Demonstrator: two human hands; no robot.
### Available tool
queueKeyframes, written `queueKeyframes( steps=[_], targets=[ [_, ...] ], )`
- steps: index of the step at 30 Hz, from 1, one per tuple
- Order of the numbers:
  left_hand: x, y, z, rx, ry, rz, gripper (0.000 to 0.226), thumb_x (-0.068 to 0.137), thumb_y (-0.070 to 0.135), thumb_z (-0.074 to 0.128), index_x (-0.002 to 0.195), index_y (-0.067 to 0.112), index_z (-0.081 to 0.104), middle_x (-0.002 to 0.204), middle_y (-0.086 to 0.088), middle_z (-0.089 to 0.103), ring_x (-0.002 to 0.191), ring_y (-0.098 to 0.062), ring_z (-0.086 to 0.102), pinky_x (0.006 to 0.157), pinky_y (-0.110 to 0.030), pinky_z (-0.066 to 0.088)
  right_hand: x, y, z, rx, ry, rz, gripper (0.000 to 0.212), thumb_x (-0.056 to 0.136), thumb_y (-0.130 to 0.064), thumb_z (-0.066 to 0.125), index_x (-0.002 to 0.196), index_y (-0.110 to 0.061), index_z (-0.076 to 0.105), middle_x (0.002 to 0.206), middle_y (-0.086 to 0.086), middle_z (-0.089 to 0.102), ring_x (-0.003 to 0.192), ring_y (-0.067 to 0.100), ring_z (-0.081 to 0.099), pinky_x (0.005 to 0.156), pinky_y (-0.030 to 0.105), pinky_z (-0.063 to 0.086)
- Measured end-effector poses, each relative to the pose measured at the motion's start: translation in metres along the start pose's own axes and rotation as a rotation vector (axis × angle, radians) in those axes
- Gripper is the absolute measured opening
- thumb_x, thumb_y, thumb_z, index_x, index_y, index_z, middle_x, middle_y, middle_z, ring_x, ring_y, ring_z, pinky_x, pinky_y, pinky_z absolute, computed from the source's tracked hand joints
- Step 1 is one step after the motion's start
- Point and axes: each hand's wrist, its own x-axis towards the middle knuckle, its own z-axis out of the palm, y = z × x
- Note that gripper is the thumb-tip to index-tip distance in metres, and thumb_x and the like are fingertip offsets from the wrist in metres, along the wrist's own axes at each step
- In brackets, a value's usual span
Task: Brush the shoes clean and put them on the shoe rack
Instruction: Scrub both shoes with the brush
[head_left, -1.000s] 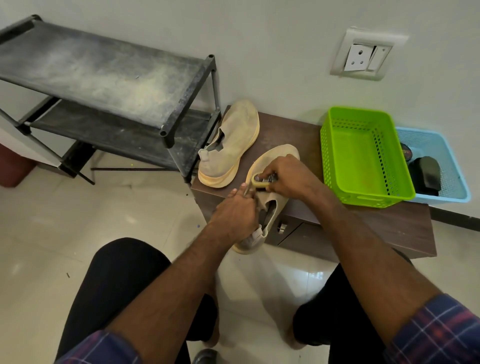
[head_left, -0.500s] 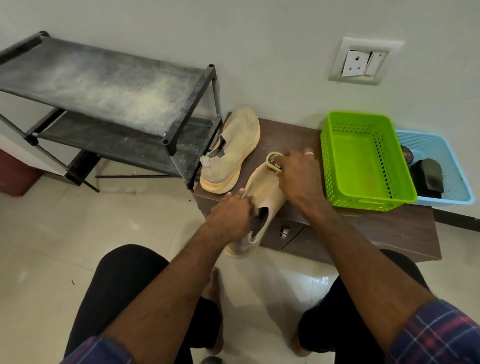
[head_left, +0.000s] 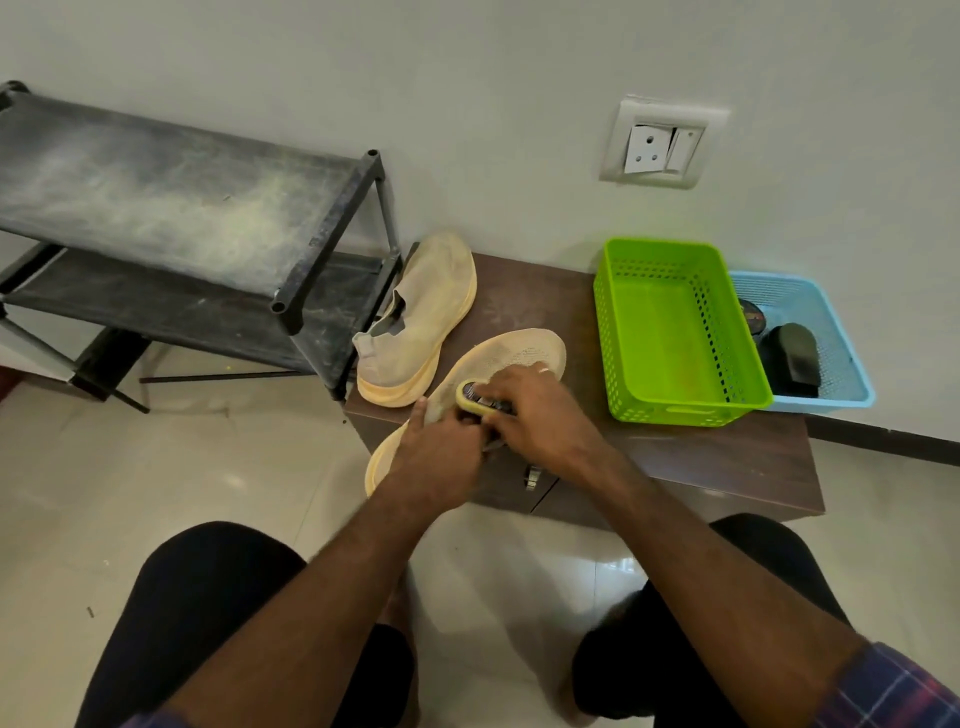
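Observation:
Two beige slip-on shoes lie on a low brown cabinet (head_left: 675, 457). One shoe (head_left: 415, 322) rests upright near the shoe rack. The other shoe (head_left: 519, 353) is turned so its pale sole faces up, its heel hanging over the cabinet's front edge. My left hand (head_left: 441, 457) grips this shoe near the heel. My right hand (head_left: 540, 415) holds a small yellow-handled brush (head_left: 470, 397) against the sole's middle. The black two-tier shoe rack (head_left: 171, 208) stands to the left with dusty shelves.
A green plastic basket (head_left: 675, 332) sits on the cabinet's right side. Behind it, a blue basket (head_left: 826, 322) holds a black brush (head_left: 792, 358) and a polish tin (head_left: 750, 317). A wall socket (head_left: 660, 143) is above. My knees are below, over the tiled floor.
The shoe has been turned from upper-side up to sole up. My right hand with the brush moved back from the toe toward the middle of the shoe.

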Motion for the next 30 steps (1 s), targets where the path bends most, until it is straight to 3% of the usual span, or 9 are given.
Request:
queueKeyframes(
  steps=[3, 8, 10, 12, 14, 18, 21, 26, 30],
  targets=[
    [-0.001, 0.001, -0.002, 0.014, -0.013, -0.010, 0.054, 0.103, 0.028, 0.037, 0.155, 0.032, 0.022, 0.161, 0.006, 0.028, 0.150, -0.016, 0.020, 0.119, -0.059, 0.005, 0.010, 0.011, 0.000, -0.116, 0.037, 0.084, 0.036, 0.088, -0.023, 0.064, 0.123, -0.030, 0.069, 0.115, 0.003, 0.068, 0.104, 0.031, 0.055, 0.086, 0.042, 0.052],
    [-0.001, -0.004, -0.011, -0.081, -0.057, -0.019, 0.052, 0.107, 0.030, 0.033, 0.157, 0.034, 0.018, 0.163, 0.006, 0.024, 0.151, -0.016, 0.021, 0.122, -0.056, 0.005, 0.037, 0.043, -0.026, -0.378, 0.446, 0.235, 0.036, 0.085, -0.011, 0.062, 0.117, -0.025, 0.067, 0.115, 0.004, 0.063, 0.104, 0.035, 0.053, 0.082, 0.040, 0.043],
    [-0.002, -0.008, -0.012, -0.129, -0.070, -0.015, 0.051, 0.107, 0.031, 0.034, 0.156, 0.034, 0.021, 0.163, 0.007, 0.026, 0.150, -0.016, 0.023, 0.122, -0.055, 0.005, 0.034, 0.042, -0.032, -0.174, 0.396, 0.157, 0.034, 0.083, -0.016, 0.070, 0.117, -0.020, 0.070, 0.114, 0.006, 0.065, 0.104, 0.033, 0.057, 0.092, 0.039, 0.040],
    [-0.003, -0.012, -0.014, -0.159, -0.067, -0.016, 0.050, 0.106, 0.032, 0.035, 0.156, 0.036, 0.024, 0.162, 0.007, 0.029, 0.148, -0.016, 0.028, 0.122, -0.054, 0.008, 0.022, 0.031, -0.024, 0.031, 0.144, 0.069, 0.036, 0.078, -0.020, 0.076, 0.115, -0.020, 0.073, 0.111, 0.006, 0.069, 0.101, 0.026, 0.060, 0.092, 0.037, 0.046],
    [-0.006, -0.014, -0.015, -0.181, -0.067, -0.023, 0.050, 0.106, 0.033, 0.036, 0.155, 0.037, 0.027, 0.160, 0.007, 0.032, 0.146, -0.016, 0.031, 0.122, -0.052, 0.011, 0.022, 0.030, -0.009, -0.086, -0.018, 0.076, 0.035, 0.079, -0.023, 0.073, 0.113, -0.026, 0.073, 0.109, 0.004, 0.070, 0.097, 0.026, 0.060, 0.088, 0.036, 0.050],
    [-0.016, -0.017, -0.014, -0.207, -0.081, -0.044, 0.049, 0.106, 0.032, 0.037, 0.154, 0.038, 0.028, 0.160, 0.010, 0.032, 0.145, -0.015, 0.032, 0.121, -0.050, 0.010, 0.045, 0.048, -0.017, -0.372, 0.273, 0.217, 0.030, 0.086, -0.016, 0.056, 0.113, -0.023, 0.068, 0.108, 0.006, 0.063, 0.101, 0.038, 0.056, 0.087, 0.043, 0.044],
    [-0.018, -0.018, -0.015, -0.216, -0.108, -0.050, 0.049, 0.106, 0.031, 0.038, 0.154, 0.040, 0.028, 0.160, 0.010, 0.031, 0.145, -0.015, 0.032, 0.121, -0.051, 0.010, 0.039, 0.041, -0.023, -0.259, 0.368, 0.105, 0.031, 0.081, -0.012, 0.066, 0.111, -0.021, 0.071, 0.106, 0.007, 0.066, 0.096, 0.036, 0.058, 0.088, 0.041, 0.041],
    [-0.016, -0.016, -0.016, -0.197, -0.079, -0.056, 0.050, 0.105, 0.032, 0.037, 0.154, 0.039, 0.028, 0.159, 0.009, 0.033, 0.144, -0.016, 0.035, 0.122, -0.050, 0.014, 0.024, 0.009, 0.000, -0.100, 0.101, -0.038, 0.029, 0.083, -0.020, 0.071, 0.111, -0.026, 0.074, 0.110, 0.000, 0.069, 0.102, 0.027, 0.058, 0.091, 0.036, 0.044],
    [-0.018, -0.016, -0.016, -0.248, -0.081, -0.077, 0.048, 0.106, 0.033, 0.037, 0.153, 0.039, 0.030, 0.159, 0.008, 0.034, 0.145, -0.016, 0.033, 0.122, -0.050, 0.010, 0.049, 0.033, -0.008, -0.301, 0.240, 0.139, 0.036, 0.086, -0.015, 0.060, 0.119, -0.029, 0.066, 0.117, -0.001, 0.062, 0.105, 0.033, 0.056, 0.089, 0.040, 0.042]
  ],
)
